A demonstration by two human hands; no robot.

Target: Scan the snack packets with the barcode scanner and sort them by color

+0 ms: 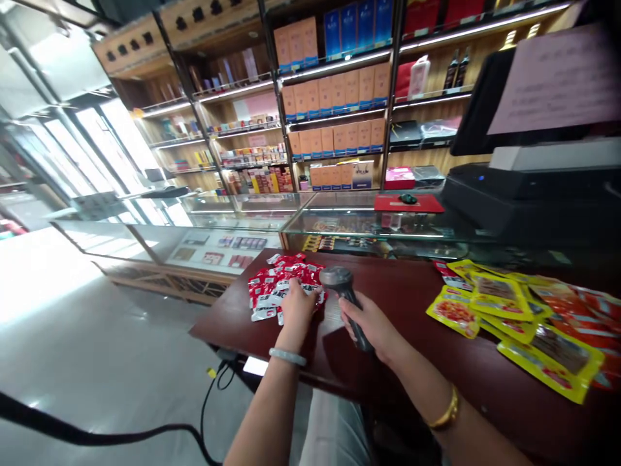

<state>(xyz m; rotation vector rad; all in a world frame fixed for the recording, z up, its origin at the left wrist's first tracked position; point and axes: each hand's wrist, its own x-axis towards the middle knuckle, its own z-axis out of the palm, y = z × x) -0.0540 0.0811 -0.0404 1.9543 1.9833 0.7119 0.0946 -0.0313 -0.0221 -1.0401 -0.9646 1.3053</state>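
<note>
My right hand (366, 323) is wrapped round the handle of a grey handheld barcode scanner (337, 278). The scanner's head is tilted towards a pile of small red and white packets (272, 285) on the left of the dark red-brown table. My left hand (298, 304) rests at that pile, its thumb and fingers closed on one red-and-white packet (310, 289); the fingertips are partly hidden. To the right of the scanner lie flat yellow snack packets (502, 294), overlapping, with clear windows on some.
Orange-red packets (563, 301) lie at the table's right end. Behind the table (398, 278) run glass display counters (334, 217) with a red mat (410, 204) on top. A dark screen (478, 103) with paper attached stands at right. A black cable (165, 427) hangs at left.
</note>
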